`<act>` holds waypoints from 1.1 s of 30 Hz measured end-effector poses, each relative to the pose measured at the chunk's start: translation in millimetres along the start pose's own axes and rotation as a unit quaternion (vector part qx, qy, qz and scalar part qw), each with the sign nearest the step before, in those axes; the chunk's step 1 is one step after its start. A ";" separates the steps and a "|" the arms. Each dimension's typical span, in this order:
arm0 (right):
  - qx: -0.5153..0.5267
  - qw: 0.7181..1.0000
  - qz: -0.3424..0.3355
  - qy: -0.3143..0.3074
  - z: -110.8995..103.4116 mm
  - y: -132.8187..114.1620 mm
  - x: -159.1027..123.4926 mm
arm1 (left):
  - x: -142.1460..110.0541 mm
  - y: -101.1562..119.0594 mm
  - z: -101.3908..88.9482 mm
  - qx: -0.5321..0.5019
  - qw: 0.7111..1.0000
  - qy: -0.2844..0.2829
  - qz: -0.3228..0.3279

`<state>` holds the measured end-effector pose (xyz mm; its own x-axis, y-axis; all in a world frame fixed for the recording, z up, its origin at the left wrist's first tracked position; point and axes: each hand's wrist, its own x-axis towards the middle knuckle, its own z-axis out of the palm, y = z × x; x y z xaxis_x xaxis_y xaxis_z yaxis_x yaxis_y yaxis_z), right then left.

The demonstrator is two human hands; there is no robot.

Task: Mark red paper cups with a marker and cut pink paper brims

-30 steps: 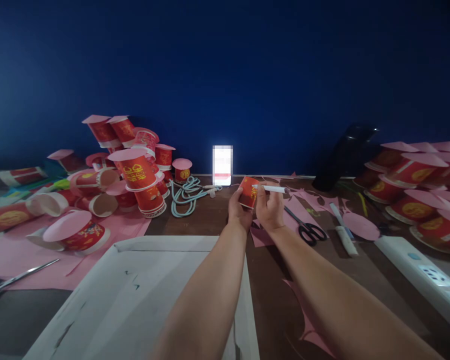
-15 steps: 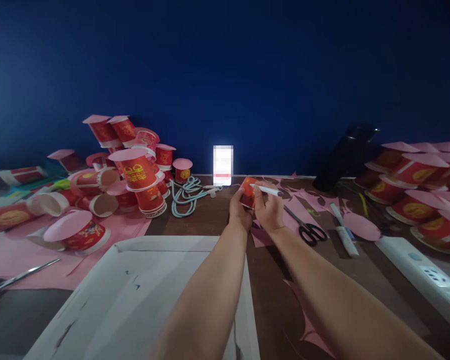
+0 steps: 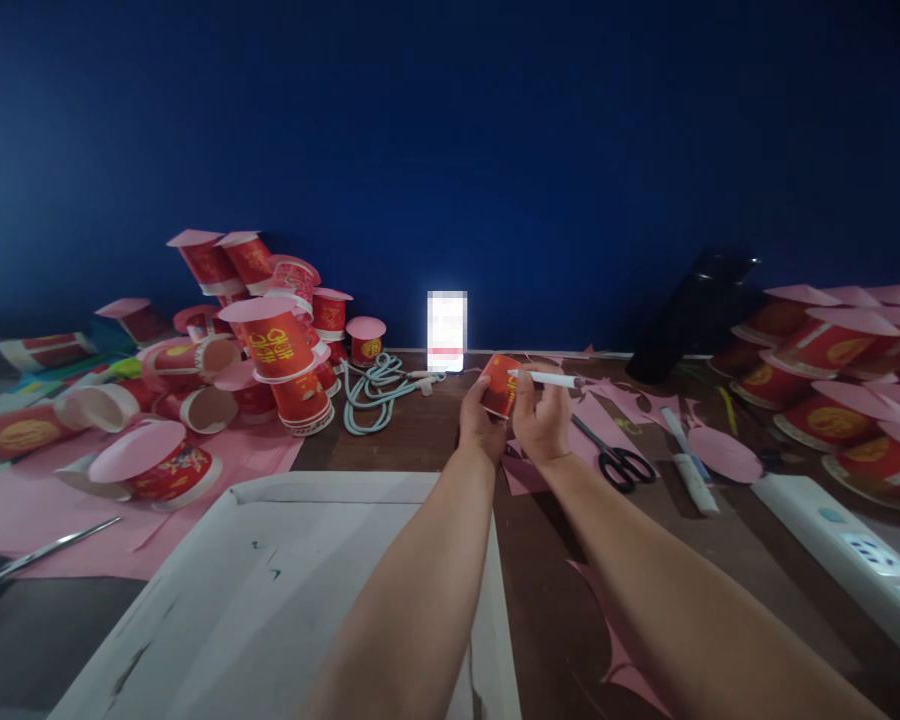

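My left hand is closed around a red paper cup with gold lettering, tilted above the brown table. Between the fingers of my right hand is a white marker pen. Its left end points toward the cup's right side; whether the tip touches the cup I cannot tell. Black-handled scissors lie to the right of my right hand, over pink paper scraps. Farther right, another white marker rests beside a pink paper disc.
Red cups with pink paper tops are heaped at left, more at far right. A lit phone stands by the blue wall near a coiled cable. A white board, power strip and dark bottle surround my arms.
The marker has shifted slightly to the right with my right hand, away from the cup's front, and more gold lettering shows. My left hand keeps the cup in about the same place.
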<state>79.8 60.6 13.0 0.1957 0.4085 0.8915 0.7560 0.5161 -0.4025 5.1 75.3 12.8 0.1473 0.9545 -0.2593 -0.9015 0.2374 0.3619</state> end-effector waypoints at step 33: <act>0.029 0.998 0.047 0.005 -1.5 3.3 1.9 | 3.9 2.3 -3.3 -0.036 0.999 -0.012 0.005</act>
<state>83.7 61.9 13.6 0.2704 0.4501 0.8511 0.6960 0.5194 -0.4958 2.3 78.9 9.7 0.1475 0.9607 -0.2350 -0.9299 0.2157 0.2980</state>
